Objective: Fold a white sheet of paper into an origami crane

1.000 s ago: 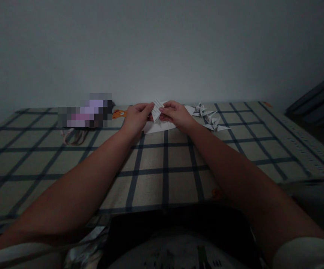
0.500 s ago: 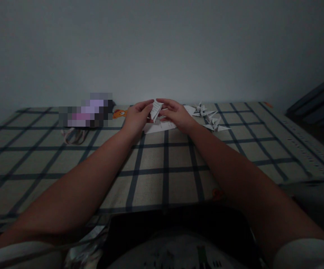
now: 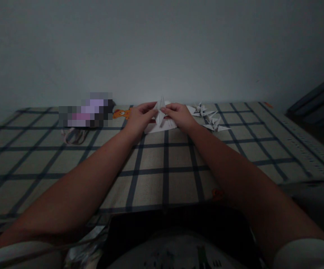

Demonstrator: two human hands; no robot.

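Between my two hands is a piece of folded paper (image 3: 160,116), a narrow diamond with pointed top and bottom tips, held upright. My left hand (image 3: 141,116) pinches its left side with the thumb in front. On the opposite side, my right hand (image 3: 179,115) grips the paper between thumb and fingers. Beneath the hands lies a flat white paper sheet (image 3: 156,128), partly hidden by them. Just right of my right hand, several folded paper cranes (image 3: 214,123) rest together, with a white paper piece (image 3: 191,110) beside them.
A checked tablecloth (image 3: 150,183) covers the table, which meets a pale wall (image 3: 162,48) at the back. To the left lies a blurred purple and black object (image 3: 90,112) with a looped cord (image 3: 74,136) in front. A dark striped object (image 3: 318,97) stands at far right.
The folded paper has turned from a slanted, lined face to an upright diamond. My right hand has closed in from spread fingers and now grips its right side.
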